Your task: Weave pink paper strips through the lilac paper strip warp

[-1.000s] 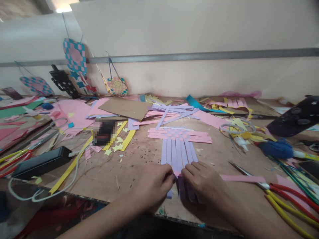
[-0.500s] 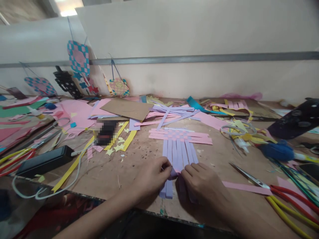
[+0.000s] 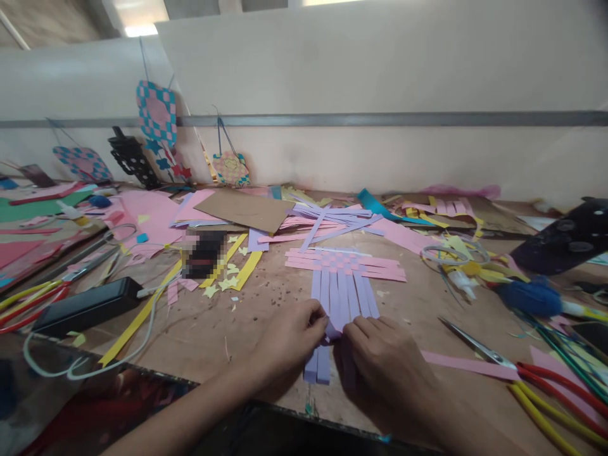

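A woven paper piece [image 3: 338,261] lies in front of me, pink strips crossing purple ones in a small checkerboard at its far end. Its long purple strips [image 3: 340,297] run toward the table's front edge, under both hands. My left hand [image 3: 304,330] is closed, pinching a purple strip that is bent up off the others. Close beside it, my right hand [image 3: 382,351] has its fingers curled over the strips at the right, with purple paper showing beneath; its fingertips are largely hidden.
Red-and-yellow-handled scissors [image 3: 503,364] lie at right over a pink strip [image 3: 465,365]. Behind the weave sit loose purple strips [image 3: 327,218] and brown cardboard [image 3: 244,210]. A black power brick [image 3: 90,306] with white cable, yellow stars [image 3: 228,283] and a dark tumbler [image 3: 563,234] stand around.
The view has tilted up slightly. Both hands keep nearly the same place over the purple strips, with the right hand's fingers shifted a little.
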{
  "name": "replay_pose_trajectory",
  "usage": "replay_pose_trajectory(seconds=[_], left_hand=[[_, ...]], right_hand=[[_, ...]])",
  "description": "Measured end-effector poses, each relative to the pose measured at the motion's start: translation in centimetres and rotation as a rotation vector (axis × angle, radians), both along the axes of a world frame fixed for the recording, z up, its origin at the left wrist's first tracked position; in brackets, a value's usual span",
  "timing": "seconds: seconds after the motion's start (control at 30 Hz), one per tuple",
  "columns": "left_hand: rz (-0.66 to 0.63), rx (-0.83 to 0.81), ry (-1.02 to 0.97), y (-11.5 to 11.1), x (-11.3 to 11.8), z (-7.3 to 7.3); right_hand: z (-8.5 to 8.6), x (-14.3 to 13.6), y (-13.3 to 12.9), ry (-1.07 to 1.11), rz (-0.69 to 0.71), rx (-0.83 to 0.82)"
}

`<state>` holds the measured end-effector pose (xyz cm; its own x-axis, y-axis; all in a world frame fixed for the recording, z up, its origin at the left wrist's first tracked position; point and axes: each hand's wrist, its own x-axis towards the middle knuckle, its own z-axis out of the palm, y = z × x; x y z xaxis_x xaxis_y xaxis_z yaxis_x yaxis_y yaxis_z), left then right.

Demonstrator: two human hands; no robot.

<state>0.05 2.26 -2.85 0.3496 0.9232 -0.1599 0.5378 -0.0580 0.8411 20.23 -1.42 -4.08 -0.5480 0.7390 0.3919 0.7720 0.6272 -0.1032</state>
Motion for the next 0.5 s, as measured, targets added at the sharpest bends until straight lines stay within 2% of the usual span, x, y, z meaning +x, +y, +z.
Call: replay_pose_trajectory(seconds=[0.13, 0.27, 0.37, 0.5], left_hand=[[0.028, 0.011, -0.030, 0.2, 0.0, 0.2], [0.042, -0.053, -0.099, 0.6, 0.3, 0.0], [-0.003, 0.017, -0.038, 0.7, 0.5, -0.1], [-0.053, 0.081, -0.018, 0.5, 0.3, 0.1]], right_hand=[[0.0, 0.7, -0.3, -0.061, 0.027, 0.037], [-0.2, 1.5, -0.5, 0.002, 0.101, 0.115], [-0.4, 1.3, -0.6, 0.038, 0.134, 0.120], [-0.6, 0.4, -0.6, 0.055, 0.080, 0.080]])
